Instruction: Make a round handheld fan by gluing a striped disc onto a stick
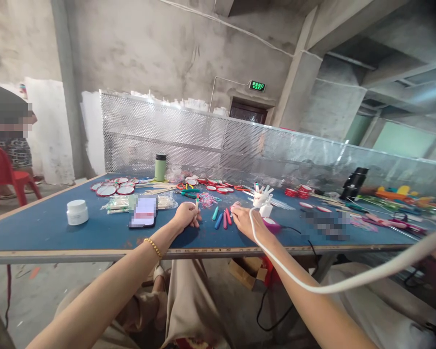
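My left hand (187, 214) rests at the table's near side, its fingers closed round a slim white stick (197, 199) with a coloured mark, which stands upright. My right hand (245, 220) is palm down to the right, with its fingers bent. Something small and pink (235, 205) shows at its fingertips, too small to make out. Between both hands lie several short coloured sticks, like crayons or pens: a teal one (215, 213), a blue one (218, 222) and pink-red ones (225, 220). Just beyond is a pile of small pink and blue pieces (209, 199).
A phone (144, 212) and a white jar (77, 212) are on the left. Red-rimmed discs (107, 189), a green bottle (160, 168) and pliers (187, 186) lie farther back. Right are a white pen holder (260, 198) and a purple device (272, 225). A white cable (312, 289) crosses my right arm.
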A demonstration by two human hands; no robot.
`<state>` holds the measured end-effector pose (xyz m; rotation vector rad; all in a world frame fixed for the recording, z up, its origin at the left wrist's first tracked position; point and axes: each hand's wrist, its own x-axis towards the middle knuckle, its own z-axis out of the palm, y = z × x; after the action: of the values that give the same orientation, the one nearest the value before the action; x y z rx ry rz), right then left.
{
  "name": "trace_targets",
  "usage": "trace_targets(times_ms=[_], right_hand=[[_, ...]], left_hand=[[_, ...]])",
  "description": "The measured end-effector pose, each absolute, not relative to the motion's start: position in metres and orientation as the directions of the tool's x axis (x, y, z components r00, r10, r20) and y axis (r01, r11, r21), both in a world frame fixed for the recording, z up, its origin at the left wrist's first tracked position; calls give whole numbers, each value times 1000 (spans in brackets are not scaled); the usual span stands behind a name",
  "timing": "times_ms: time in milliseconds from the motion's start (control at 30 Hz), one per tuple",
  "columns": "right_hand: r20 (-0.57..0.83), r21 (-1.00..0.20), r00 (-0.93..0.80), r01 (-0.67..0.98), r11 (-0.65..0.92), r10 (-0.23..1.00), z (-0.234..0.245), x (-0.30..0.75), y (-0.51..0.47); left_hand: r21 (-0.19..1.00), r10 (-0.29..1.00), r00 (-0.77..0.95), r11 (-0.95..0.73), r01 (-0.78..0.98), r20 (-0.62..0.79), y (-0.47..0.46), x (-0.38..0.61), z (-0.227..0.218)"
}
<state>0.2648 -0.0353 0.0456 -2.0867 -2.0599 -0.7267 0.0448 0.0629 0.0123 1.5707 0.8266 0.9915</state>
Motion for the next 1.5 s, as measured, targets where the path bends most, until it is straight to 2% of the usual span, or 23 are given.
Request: trace_targets(times_ms=[267,767,1033,1167,1367,1500], right_hand=[[404,282,14,949,-139,915,24,249,-25],[403,281,32,947,-158,915,25,238,-29],[401,216,102,955,-202,910,26,248,-45],[365,87,134,980,-177,921,36,248,-65],[422,87,186,966,-244,887,53,252,-70],[408,57,129,984,-167,904,45,255,-60]], left_hand=[[978,891,419,-206,32,174,61,45,14],[975,889,422,-219,47,180,63,46,12],[974,889,420,-222,41,185,61,46,13],[973,888,421,-225,41,187,61,46,14],[973,888,421,-227,45,188,59,46,14],[971,889,417,-233,52,191,60,46,14]])
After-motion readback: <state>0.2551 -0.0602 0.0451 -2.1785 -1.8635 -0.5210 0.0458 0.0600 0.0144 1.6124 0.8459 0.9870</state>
